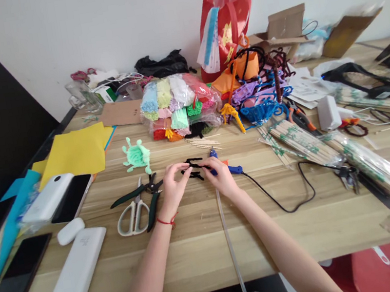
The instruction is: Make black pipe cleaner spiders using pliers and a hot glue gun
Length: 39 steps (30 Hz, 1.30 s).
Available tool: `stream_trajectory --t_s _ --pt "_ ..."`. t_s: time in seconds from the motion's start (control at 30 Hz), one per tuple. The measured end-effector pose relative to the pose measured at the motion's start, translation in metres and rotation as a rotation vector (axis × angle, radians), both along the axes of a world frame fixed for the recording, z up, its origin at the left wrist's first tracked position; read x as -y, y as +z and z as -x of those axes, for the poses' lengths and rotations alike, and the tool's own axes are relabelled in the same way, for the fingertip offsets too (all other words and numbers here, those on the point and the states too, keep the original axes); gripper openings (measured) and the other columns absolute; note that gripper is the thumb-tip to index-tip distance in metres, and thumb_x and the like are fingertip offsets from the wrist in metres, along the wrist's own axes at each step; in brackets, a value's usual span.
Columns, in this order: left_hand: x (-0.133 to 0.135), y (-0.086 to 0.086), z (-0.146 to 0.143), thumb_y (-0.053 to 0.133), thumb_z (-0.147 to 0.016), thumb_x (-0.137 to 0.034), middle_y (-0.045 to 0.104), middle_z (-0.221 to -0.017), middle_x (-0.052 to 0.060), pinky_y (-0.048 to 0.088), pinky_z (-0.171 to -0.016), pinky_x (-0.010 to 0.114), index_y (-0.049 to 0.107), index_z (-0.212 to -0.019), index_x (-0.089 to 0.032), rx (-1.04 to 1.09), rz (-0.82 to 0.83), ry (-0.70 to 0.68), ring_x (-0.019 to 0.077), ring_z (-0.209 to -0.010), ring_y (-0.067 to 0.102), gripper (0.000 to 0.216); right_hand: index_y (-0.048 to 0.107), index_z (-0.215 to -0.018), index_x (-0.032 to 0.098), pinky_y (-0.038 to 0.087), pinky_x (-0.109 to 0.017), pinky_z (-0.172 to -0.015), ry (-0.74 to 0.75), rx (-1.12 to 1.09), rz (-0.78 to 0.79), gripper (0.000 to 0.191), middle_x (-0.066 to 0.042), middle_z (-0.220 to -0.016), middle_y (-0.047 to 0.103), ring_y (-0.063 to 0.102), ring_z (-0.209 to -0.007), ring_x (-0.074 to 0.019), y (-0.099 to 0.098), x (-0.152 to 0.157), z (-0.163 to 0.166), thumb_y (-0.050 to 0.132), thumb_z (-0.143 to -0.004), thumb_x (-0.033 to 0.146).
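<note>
Both my hands meet over the middle of the wooden table (203, 243). My left hand (173, 185) and my right hand (220, 174) each pinch an end of a twisted black pipe cleaner (193, 168), fingers closed on it. A red string circles my left wrist. Just behind my right hand lies a blue glue gun (234, 169) with a black cord trailing right. A clear glue stick (228, 239) lies on the table between my forearms.
White scissors (132, 217) and dark pliers (149, 195) lie left of my hands, near a mint-green pipe-cleaner figure (137, 156). Bagged coloured pipe cleaners (179, 104) sit behind, bamboo skewer packs (301, 141) to the right. Phones and power banks (76, 271) lie at the left edge.
</note>
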State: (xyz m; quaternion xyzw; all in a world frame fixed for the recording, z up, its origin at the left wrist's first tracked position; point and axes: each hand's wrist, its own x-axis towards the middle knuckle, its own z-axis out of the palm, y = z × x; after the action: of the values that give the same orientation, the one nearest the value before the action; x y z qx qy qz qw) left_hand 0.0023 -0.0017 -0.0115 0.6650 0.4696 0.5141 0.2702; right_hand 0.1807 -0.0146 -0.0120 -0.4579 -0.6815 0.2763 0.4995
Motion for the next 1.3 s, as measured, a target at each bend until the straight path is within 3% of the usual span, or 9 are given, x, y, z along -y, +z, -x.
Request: stream_trajectory --t_s 0.17,0.47,0.83,1.0,1.17,1.3 --pt "-0.001 -0.003 0.0 0.064 -0.082 -0.038 0.068 -0.089 0.005 0.053 -0.083 0.034 0.065 -0.09 -0.02 0.032 0.061 -0.021 0.0177 -0.086 0.066 0.02 0.067 -0.105 0.026 0.047 -0.04 -0.089 0.005 0.03 -0.066 0.025 -0.009 -0.101 0.062 0.059 -0.097 -0.023 0.007 0.003 0.0 0.046 -0.092 0.024" --pt "-0.002 -0.005 -0.003 0.061 -0.085 -0.039 0.068 -0.098 0.006 0.054 -0.083 0.032 0.06 -0.098 -0.02 0.087 0.1 -0.038 0.0172 -0.091 0.067 0.023 0.066 -0.108 0.027 0.047 -0.041 -0.093 0.059 0.082 -0.099 0.026 -0.009 -0.104 0.062 0.057 -0.103 -0.0231 0.002 0.003 0.002 0.046 -0.092 0.022" --pt "-0.002 -0.003 -0.003 0.063 -0.082 -0.037 0.067 -0.089 0.003 0.055 -0.074 0.027 0.059 -0.092 -0.018 0.177 0.167 -0.034 0.0146 -0.078 0.068 0.022 0.062 -0.109 0.024 0.05 -0.04 -0.092 0.02 0.176 -0.168 0.023 -0.008 -0.104 0.065 0.059 -0.104 -0.0221 0.003 0.003 0.001 0.047 -0.092 0.02" --pt "-0.001 -0.001 -0.002 0.063 -0.083 -0.036 0.067 -0.087 0.003 0.054 -0.076 0.027 0.059 -0.092 -0.019 0.107 0.124 -0.024 0.015 -0.08 0.067 0.02 0.061 -0.108 0.024 0.051 -0.04 -0.09 -0.012 0.168 -0.155 0.02 -0.008 -0.103 0.067 0.061 -0.101 -0.0228 0.0 0.002 0.0 0.05 -0.091 0.021" --pt "0.002 0.002 0.0 0.052 -0.09 -0.037 0.068 -0.103 0.007 0.05 -0.089 0.031 0.061 -0.1 -0.02 0.016 0.113 -0.008 0.0182 -0.097 0.066 0.021 0.06 -0.11 0.023 0.053 -0.039 -0.086 -0.041 0.142 -0.146 0.021 -0.008 -0.104 0.067 0.062 -0.098 -0.0225 -0.005 0.0 0.0 0.051 -0.091 0.021" --pt "0.002 0.002 0.001 0.046 -0.093 -0.038 0.068 -0.103 0.007 0.049 -0.089 0.032 0.06 -0.103 -0.02 0.019 0.131 -0.007 0.0182 -0.095 0.066 0.024 0.06 -0.11 0.023 0.053 -0.038 -0.085 -0.052 0.139 -0.137 0.022 -0.008 -0.104 0.068 0.063 -0.096 -0.0225 -0.007 0.0 0.0 0.05 -0.091 0.021"
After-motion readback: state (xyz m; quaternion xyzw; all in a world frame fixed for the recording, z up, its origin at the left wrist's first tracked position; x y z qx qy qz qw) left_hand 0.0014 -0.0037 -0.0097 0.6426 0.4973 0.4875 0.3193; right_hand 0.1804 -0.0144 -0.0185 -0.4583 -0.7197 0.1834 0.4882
